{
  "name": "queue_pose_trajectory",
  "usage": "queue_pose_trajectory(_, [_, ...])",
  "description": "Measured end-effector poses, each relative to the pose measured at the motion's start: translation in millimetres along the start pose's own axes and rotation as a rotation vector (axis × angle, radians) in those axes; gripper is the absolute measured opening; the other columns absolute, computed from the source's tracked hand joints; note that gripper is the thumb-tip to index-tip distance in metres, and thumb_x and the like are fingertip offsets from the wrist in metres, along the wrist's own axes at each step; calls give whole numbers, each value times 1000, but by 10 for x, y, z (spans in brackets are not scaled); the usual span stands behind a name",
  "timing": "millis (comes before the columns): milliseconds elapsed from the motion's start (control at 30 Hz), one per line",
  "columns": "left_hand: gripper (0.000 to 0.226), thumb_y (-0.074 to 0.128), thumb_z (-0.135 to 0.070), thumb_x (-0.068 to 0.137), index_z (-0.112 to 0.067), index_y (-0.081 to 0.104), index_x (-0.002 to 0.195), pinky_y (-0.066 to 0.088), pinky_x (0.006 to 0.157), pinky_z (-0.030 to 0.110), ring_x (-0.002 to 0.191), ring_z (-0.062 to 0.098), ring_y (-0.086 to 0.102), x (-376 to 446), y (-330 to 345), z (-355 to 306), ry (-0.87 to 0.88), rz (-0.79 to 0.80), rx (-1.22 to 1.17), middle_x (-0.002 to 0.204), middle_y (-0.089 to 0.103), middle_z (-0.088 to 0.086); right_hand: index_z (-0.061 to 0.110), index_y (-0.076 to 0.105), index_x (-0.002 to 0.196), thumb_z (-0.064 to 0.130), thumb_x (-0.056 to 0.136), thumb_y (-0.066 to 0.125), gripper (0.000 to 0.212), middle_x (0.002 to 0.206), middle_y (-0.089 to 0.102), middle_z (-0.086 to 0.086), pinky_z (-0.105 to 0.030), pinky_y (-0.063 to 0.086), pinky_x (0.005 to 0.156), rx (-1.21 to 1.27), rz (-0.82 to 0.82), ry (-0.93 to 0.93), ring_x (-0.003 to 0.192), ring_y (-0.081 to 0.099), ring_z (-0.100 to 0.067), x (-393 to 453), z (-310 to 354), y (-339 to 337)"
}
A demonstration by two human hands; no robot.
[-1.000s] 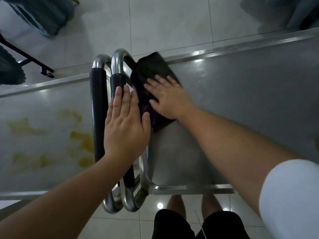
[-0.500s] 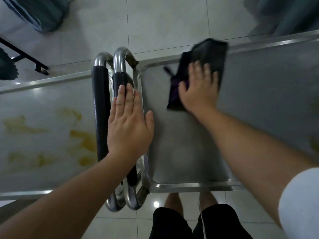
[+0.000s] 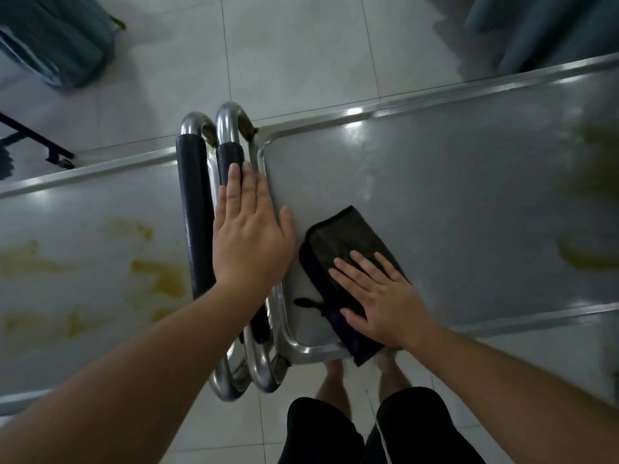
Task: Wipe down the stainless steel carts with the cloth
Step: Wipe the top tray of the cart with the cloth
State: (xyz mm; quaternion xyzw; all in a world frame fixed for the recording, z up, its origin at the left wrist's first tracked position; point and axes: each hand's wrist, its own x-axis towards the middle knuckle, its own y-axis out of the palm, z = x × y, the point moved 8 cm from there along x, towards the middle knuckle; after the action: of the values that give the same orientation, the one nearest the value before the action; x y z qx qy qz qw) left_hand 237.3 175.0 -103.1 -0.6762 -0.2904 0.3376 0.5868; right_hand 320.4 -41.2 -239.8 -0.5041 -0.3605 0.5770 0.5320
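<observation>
The right cart (image 3: 452, 182) top is now wiped at its near left corner: the dark cloth (image 3: 338, 242) has been drawn back from the far rim under the flat, open-fingered right hand (image 3: 382, 299); the left hand (image 3: 251, 242) is kept flat on the padded handle (image 3: 231, 155)

**Dim light, shiny spots, blurry sides**

The picture is a bit dark and bluish. Small white shiny spots sit on the cart (image 3: 435, 182) rim and the floor (image 3: 294, 55). The far right side is smeared and blurry. Straight edges bend near the sides. The middle looks sharp.
</observation>
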Motion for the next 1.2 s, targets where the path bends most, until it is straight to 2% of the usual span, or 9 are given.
queue_pose_trajectory(233, [73,21,-52,108,-13,13,169,-14,129,37,163,20,-14,-30,-11,-58,40,-16,3,177,15,5,32,26,166,62,99,36,74,173,26,7,-52,17,129,10,-67,315,161,18,-20,-694,-1006,-153])
queue_pose_trajectory(367, [71,22,-49,107,-15,12,170,-11,131,40,164,21,-12,-30,-16,-67,49,-27,5,177,14,4,24,32,165,62,99,30,76,172,28,1,-53,16,129,45,-93,504,160,23,-26,-1086,-1600,-221])
queue_pose_trajectory(533, [71,22,-48,108,-17,9,170,-12,130,39,164,22,-11,-20,-20,-95,52,-40,23,178,10,3,26,23,167,64,98,26,79,175,20,3,-50,11,130,78,-101,669,162,14,-23,-1247,-1905,-253])
queue_pose_trajectory(767, [65,21,-34,110,-21,3,170,-13,130,45,162,25,-21,-32,31,-112,86,-47,168,178,-7,2,28,19,168,63,99,23,78,176,15,5,-49,9,131,49,-94,663,162,10,-22,-1226,-1879,-258])
queue_pose_trajectory(900, [69,31,-30,108,-19,2,170,-13,130,50,161,30,-21,-25,48,-131,122,-61,317,178,-12,6,29,18,168,63,99,26,77,176,16,5,-50,11,130,27,-116,648,162,11,-21,-1242,-1904,-209])
queue_pose_trajectory(967, [72,34,-28,107,-15,1,170,-12,130,53,161,32,-21,-46,120,-221,250,-42,452,177,-16,12,28,19,168,63,99,28,77,175,17,5,-51,13,130,31,-129,644,162,12,-22,-1236,-1922,-206])
queue_pose_trajectory(1067, [69,23,-25,107,-11,-1,170,-10,130,55,162,35,-18,-181,377,-488,489,43,626,175,-16,16,29,16,168,64,100,26,78,176,13,6,-51,11,130,32,-122,640,163,8,-21,-1237,-1926,-182])
queue_pose_trajectory(1133, [68,13,-27,105,-15,2,171,-11,130,50,163,31,-12,-306,571,-740,474,152,552,177,-9,12,30,14,169,65,101,27,77,176,11,7,-51,10,130,38,-126,638,163,7,-20,-1246,-1941,-164])
queue_pose_trajectory(1200, [65,11,-34,107,-20,8,171,-5,130,43,164,23,-5,-443,734,-1058,329,263,359,178,-2,5,29,14,169,64,102,29,77,176,12,6,-51,10,130,49,-142,628,163,7,-21,-1241,-1933,-159])
